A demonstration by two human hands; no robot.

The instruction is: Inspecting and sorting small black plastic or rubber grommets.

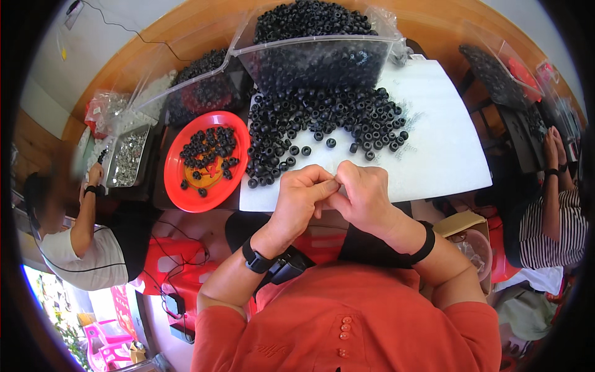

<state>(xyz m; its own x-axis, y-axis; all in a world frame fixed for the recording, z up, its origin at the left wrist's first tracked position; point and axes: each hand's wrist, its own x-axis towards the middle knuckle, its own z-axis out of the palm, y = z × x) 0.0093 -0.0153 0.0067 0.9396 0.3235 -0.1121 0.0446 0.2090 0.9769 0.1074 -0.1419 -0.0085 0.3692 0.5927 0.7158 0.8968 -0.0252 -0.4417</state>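
My left hand (pixel 299 197) and my right hand (pixel 365 195) meet over the near edge of the white sheet (pixel 434 142). Both are closed in a pinch, fingertips pressed together around something small; a dark speck shows between the thumbs, but its kind is hidden. Just beyond them a heap of small black ring-shaped parts (pixel 322 115) spreads across the sheet. To the left, a red oval plate (pixel 180 197) carries a cluster of black parts (pixel 214 149) that look knobbier than the loose rings.
A clear plastic bin (pixel 316 40) full of black rings stands behind the heap. Left of it is another clear bin (pixel 204 93) with dark parts, then a metal tray (pixel 128 158) of shiny pieces. Co-workers sit at left (pixel 87 242) and right (pixel 551 217). An open cardboard box (pixel 462 224) is by my right elbow.
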